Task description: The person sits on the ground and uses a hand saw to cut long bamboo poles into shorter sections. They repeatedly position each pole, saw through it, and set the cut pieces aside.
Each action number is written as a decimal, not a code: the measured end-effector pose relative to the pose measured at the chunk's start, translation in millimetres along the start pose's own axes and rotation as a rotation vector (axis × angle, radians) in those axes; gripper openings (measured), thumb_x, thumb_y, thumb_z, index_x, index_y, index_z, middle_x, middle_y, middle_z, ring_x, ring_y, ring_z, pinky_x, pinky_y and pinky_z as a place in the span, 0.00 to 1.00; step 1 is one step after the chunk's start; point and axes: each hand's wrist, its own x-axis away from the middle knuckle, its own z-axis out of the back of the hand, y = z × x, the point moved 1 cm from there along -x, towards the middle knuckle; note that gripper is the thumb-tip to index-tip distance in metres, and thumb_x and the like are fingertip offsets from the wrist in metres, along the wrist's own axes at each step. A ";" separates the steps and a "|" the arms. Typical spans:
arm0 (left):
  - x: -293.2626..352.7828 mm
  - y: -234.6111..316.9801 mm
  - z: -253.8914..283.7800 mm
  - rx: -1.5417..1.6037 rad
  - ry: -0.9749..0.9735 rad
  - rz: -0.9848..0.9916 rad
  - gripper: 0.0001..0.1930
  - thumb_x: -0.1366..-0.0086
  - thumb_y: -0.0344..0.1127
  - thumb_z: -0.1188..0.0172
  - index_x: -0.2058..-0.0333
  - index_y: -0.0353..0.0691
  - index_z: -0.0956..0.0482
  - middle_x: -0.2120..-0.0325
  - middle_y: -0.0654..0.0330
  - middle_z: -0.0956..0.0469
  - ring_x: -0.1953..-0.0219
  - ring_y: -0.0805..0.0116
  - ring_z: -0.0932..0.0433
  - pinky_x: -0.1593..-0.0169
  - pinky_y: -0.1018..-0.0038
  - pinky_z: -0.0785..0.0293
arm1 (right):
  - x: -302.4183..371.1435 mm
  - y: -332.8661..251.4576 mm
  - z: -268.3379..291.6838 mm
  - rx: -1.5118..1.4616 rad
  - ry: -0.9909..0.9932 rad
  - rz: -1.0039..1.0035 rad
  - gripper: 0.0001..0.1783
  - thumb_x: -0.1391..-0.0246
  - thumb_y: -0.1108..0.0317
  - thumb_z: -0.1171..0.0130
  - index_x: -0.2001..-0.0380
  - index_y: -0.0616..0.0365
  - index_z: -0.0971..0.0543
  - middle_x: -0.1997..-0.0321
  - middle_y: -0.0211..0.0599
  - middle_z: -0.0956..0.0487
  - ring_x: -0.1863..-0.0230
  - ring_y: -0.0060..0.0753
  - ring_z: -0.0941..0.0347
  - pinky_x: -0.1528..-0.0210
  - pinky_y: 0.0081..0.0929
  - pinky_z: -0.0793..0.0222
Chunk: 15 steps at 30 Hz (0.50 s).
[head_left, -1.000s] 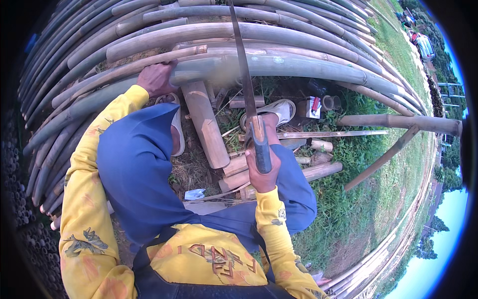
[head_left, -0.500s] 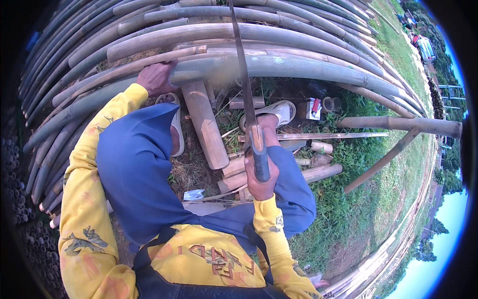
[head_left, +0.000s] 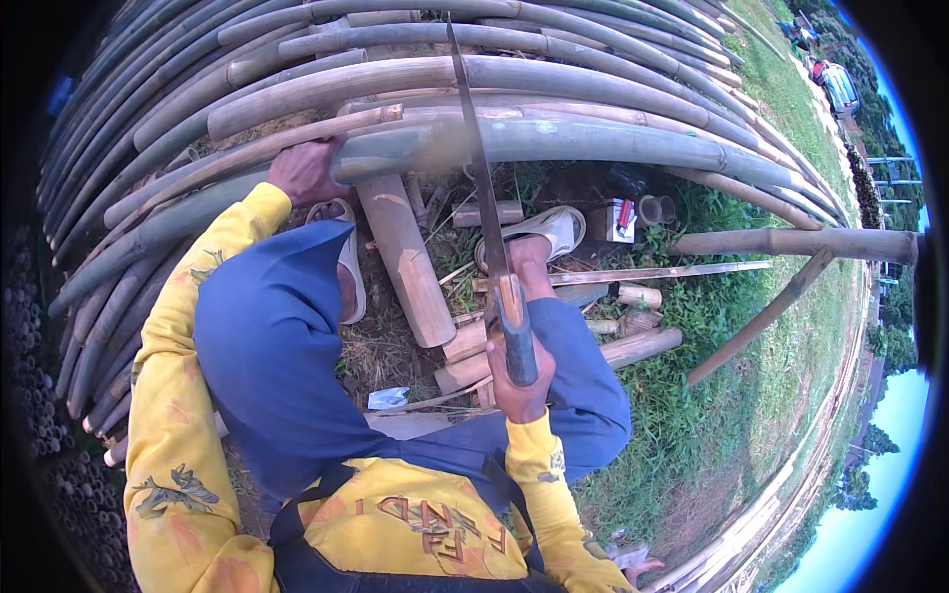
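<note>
A handsaw with a long, narrow, tapering blade points away from me, its blade crossing over a thick green bamboo pole. Wrapped round the saw's dark handle is my right hand, in front of my bent right leg. My left hand is closed over the same pole, left of the blade, with a thinner bamboo strip lying against it. A blurred patch hides part of the pole just left of the blade. Whether the saw's teeth touch the pole I cannot tell.
Long bamboo poles lie stacked across the far side. A short bamboo piece and several offcuts lie between my sandalled feet. On the right, a raised pole rests on a slanting prop. Another hand shows at the lower edge.
The saw and my right hand have come slightly back toward me, and the blade's tip now sits lower in view. My left hand keeps its hold on the pole.
</note>
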 end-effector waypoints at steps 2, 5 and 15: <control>12.6 9.3 -11.5 0.025 -0.034 0.028 0.42 0.53 0.51 0.25 0.40 0.41 0.28 0.55 0.38 0.19 0.52 0.39 0.18 0.48 0.51 0.21 | 55.7 -10.2 25.9 0.028 0.014 -0.052 0.10 0.44 0.81 0.37 0.57 0.66 0.19 0.72 0.34 0.18 0.72 0.25 0.24 0.65 0.25 0.27; -3.6 19.7 1.1 0.030 -0.110 0.071 0.43 0.54 0.51 0.24 0.39 0.41 0.27 0.54 0.40 0.19 0.51 0.40 0.19 0.47 0.52 0.21 | 53.4 -4.6 31.3 0.158 0.013 0.074 0.13 0.47 0.83 0.37 0.57 0.66 0.18 0.68 0.37 0.17 0.69 0.31 0.20 0.63 0.29 0.25; 4.5 9.5 8.8 0.082 -0.056 0.029 0.41 0.53 0.51 0.26 0.41 0.38 0.26 0.62 0.39 0.17 0.57 0.39 0.17 0.54 0.51 0.19 | -76.0 21.6 -33.1 -0.007 0.084 0.265 0.06 0.43 0.80 0.35 0.63 0.64 0.22 0.72 0.29 0.23 0.72 0.22 0.28 0.67 0.23 0.30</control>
